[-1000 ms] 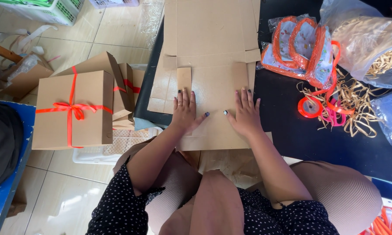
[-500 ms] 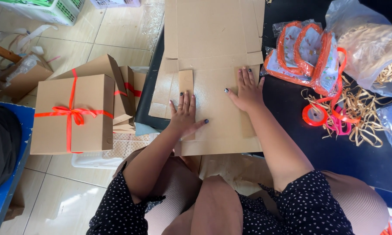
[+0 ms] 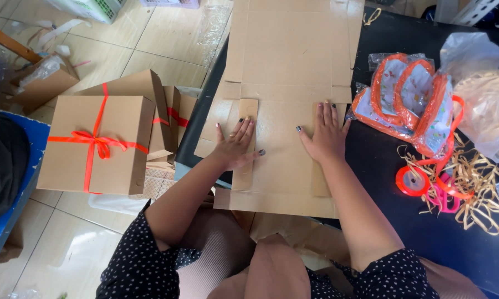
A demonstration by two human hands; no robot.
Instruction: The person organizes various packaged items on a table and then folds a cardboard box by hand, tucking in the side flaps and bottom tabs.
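A flat, unfolded brown cardboard box blank [image 3: 287,66] lies on the black table [image 3: 382,182], reaching from the far edge to the near one. My left hand [image 3: 235,145] presses flat on a folded side flap at the blank's left, fingers spread. My right hand [image 3: 326,135] lies flat on the matching flap at the right, fingers together and pointing away from me. Both palms are down on the cardboard and neither grips anything.
A closed brown box tied with orange ribbon [image 3: 97,143] stands on the floor to the left, more boxes behind it. On the table's right lie bagged orange-trimmed items [image 3: 410,102], an orange ribbon spool [image 3: 410,180], tan paper shreds [image 3: 471,188] and a clear bag [image 3: 482,105].
Both hands have slid away from me along the cardboard, the right one further, and now rest on the side flaps near the middle fold.
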